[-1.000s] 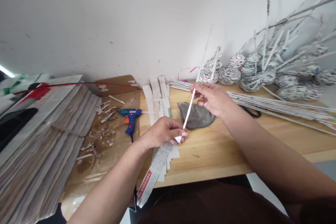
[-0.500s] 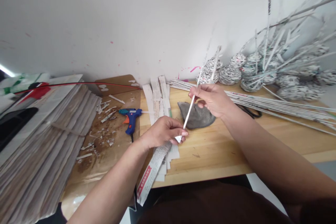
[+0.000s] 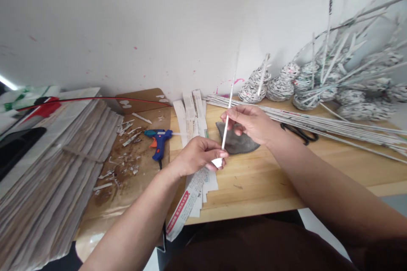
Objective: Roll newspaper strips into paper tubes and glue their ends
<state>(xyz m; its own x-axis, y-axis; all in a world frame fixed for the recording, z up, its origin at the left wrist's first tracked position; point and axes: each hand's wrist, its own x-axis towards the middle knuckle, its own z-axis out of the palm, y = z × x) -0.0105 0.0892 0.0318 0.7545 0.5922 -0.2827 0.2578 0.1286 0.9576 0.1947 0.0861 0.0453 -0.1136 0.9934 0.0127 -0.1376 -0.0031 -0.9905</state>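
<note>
A thin rolled newspaper tube (image 3: 229, 103) stands nearly upright between my hands, its top blurred. My left hand (image 3: 203, 154) pinches its lower end, where a printed newspaper strip (image 3: 187, 201) trails from under the hand towards me past the table edge. Higher on the tube, my right hand (image 3: 249, 123) grips it between thumb and fingers. Behind the right hand lies a grey cloth (image 3: 237, 144) on the wooden table. Flat cut newspaper strips (image 3: 191, 118) lie in a stack beyond and beneath my left hand.
A blue glue gun (image 3: 161, 144) lies on brown, scrap-strewn cardboard (image 3: 127, 194). Far left is a tall stack of folded newspaper (image 3: 63, 169). To the right are finished paper tubes (image 3: 305, 125), black scissors (image 3: 305, 135) and several woven paper shapes (image 3: 281, 87) by the wall.
The paper tube has tipped more upright, its top swinging left. My right hand has shifted slightly left, and the loose strip's end has drawn up a little.
</note>
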